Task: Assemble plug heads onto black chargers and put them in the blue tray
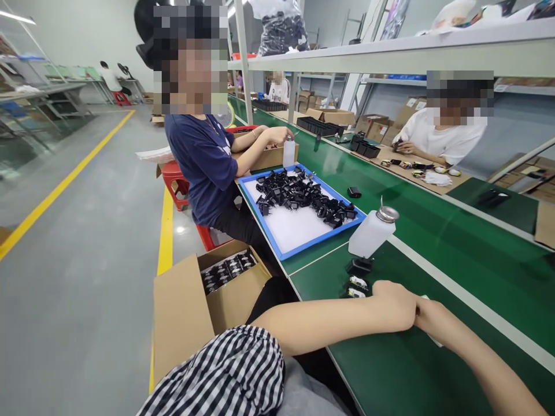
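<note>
The **left hand** (392, 301) and **right hand** (431, 315) meet at the near edge of the frame, pressed together over the **green bench top** (433, 263); the fingers are hidden, so I cannot tell whether they are clamped on anything. A **checked sleeve** (225, 370) covers the left upper arm. A **white slip** (437, 341) of card or paper pokes out under the right hand. Just beyond the left hand lie 3 **small black plug pieces** (358, 283), 2 with white on top. They look light and stiff, probably plastic, and best taken by the body rather than by any thin parts. Next comes a **white dispensing bottle** (372, 234) with a metal top, then a **blue-rimmed tray** (277, 242) holding a loose heap of **black plug adapters** (299, 193) on a white base. To the left, an open **cardboard carton** (182, 312) holds more **black adapters** (228, 270) in rows. Across the tray, a **co-worker** (203, 162) in a navy shirt reaches toward a **second white bottle** (288, 152), and a **far co-worker** (442, 130) sits at the opposite bench.
</note>
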A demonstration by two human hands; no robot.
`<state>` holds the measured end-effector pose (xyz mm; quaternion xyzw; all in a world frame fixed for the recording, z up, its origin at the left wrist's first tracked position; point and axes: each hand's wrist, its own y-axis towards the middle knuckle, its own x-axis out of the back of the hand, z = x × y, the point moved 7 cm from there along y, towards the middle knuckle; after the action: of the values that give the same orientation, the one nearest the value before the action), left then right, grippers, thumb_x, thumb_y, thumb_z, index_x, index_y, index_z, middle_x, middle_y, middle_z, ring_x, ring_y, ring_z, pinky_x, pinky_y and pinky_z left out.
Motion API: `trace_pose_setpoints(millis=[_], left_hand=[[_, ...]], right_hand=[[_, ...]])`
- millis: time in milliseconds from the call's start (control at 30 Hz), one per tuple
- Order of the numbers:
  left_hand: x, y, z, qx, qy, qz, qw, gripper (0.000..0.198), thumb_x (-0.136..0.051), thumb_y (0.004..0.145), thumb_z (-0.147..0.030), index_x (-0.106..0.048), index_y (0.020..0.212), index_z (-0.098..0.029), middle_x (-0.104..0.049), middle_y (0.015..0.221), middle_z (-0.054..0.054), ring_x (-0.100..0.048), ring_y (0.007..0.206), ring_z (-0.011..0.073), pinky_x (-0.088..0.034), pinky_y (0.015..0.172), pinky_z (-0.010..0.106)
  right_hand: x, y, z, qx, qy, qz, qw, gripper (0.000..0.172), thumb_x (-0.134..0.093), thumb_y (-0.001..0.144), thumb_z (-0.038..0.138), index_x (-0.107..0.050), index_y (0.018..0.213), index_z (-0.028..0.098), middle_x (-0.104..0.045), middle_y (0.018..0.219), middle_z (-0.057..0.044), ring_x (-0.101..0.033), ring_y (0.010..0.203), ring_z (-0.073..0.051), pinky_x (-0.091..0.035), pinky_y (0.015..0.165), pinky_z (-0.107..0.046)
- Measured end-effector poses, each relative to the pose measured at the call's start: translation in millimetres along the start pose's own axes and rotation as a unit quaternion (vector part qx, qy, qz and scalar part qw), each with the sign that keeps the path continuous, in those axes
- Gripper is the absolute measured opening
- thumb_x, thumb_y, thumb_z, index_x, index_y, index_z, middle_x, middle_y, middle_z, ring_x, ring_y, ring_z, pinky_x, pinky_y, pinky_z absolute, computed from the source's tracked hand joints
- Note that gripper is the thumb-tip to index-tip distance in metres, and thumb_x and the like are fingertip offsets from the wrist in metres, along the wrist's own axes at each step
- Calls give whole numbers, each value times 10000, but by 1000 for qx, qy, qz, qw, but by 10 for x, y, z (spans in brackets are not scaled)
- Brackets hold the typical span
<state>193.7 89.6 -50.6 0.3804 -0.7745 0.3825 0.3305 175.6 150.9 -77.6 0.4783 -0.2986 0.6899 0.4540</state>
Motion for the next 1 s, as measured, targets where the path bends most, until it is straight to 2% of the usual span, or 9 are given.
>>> trace_pose_setpoints(millis=[100, 167, 267, 367, 467, 633, 767, 900, 1000], left_hand=[[165, -214, 133, -5, 5, -32, 999, 216, -539, 586, -81, -592, 790, -129, -593, 861, 113, -536, 816, 214, -412, 650, 279], [359, -428, 402, 6, 7, -77, 997, 231, -546, 591, -127, -582, 818, -149, -601, 830, 98, -544, 785, 215, -417, 640, 286], [649, -648, 1064, 61, -35, -165, 984, 294, -558, 606, -225, -556, 891, -156, -594, 877, 84, -540, 810, 207, -416, 683, 284], [623, -591, 1645, 96, -140, -142, 975, 343, -551, 616, -237, -528, 940, -126, -597, 875, 59, -555, 762, 154, -422, 673, 225], [570, -523, 1955, 121, -151, -134, 972, 286, -549, 617, -248, -552, 883, -143, -613, 805, 22, -563, 707, 132, -425, 636, 195], [1067, -612, 2447, 242, -73, -274, 928, 253, -464, 680, -251, -533, 897, -142, -584, 879, 65, -522, 849, 190, -392, 723, 268], [1396, -510, 2733, 273, -41, -325, 904, 310, -472, 667, -180, -486, 974, -142, -535, 984, 80, -486, 928, 190, -367, 768, 260], [1398, -273, 2818, 264, -30, -340, 902, 422, -490, 652, -162, -411, 1066, -168, -451, 1090, 85, -470, 963, 198, -373, 768, 258], [1350, -143, 2849, 262, -30, -353, 898, 517, -518, 630, -166, -342, 1117, -172, -375, 1156, 99, -474, 956, 209, -388, 746, 265]], right_hand=[[-21, 75, 31, -2, 35, 94, 995, 153, -459, 611, 343, -583, 687, 294, -605, 546, -3, -558, 496, -228, -405, 413, -294], [59, 159, -5, -34, 32, 75, 996, 202, -486, 603, 372, -584, 737, 257, -612, 571, -5, -568, 530, -229, -427, 459, -301], [163, 315, -45, -79, 30, 19, 996, 291, -524, 592, 391, -584, 814, 213, -629, 688, -37, -579, 623, -236, -445, 530, -307], [138, 502, -65, -103, 50, 9, 993, 314, -532, 608, 356, -576, 875, 196, -629, 740, -42, -579, 661, -232, -447, 582, -319], [50, 653, -36, -103, 97, 23, 990, 295, -520, 625, 313, -564, 889, 189, -628, 731, -31, -580, 659, -219, -445, 616, -331], [-114, 754, 102, -84, 236, 62, 966, 345, -497, 619, 275, -523, 937, 145, -598, 885, -72, -573, 723, -204, -448, 642, -315], [-112, 719, 103, -78, 307, 83, 945, 396, -500, 606, 300, -492, 968, 139, -562, 967, -95, -561, 779, -206, -450, 642, -304], [96, 769, -261, -145, 290, 17, 946, 341, -485, 622, 346, -521, 896, 146, -592, 865, -88, -563, 768, -213, -450, 605, -286], [260, 982, -613, -237, 194, -66, 950, 370, -402, 688, 343, -491, 970, 119, -577, 881, -113, -544, 821, -218, -444, 612, -286]])
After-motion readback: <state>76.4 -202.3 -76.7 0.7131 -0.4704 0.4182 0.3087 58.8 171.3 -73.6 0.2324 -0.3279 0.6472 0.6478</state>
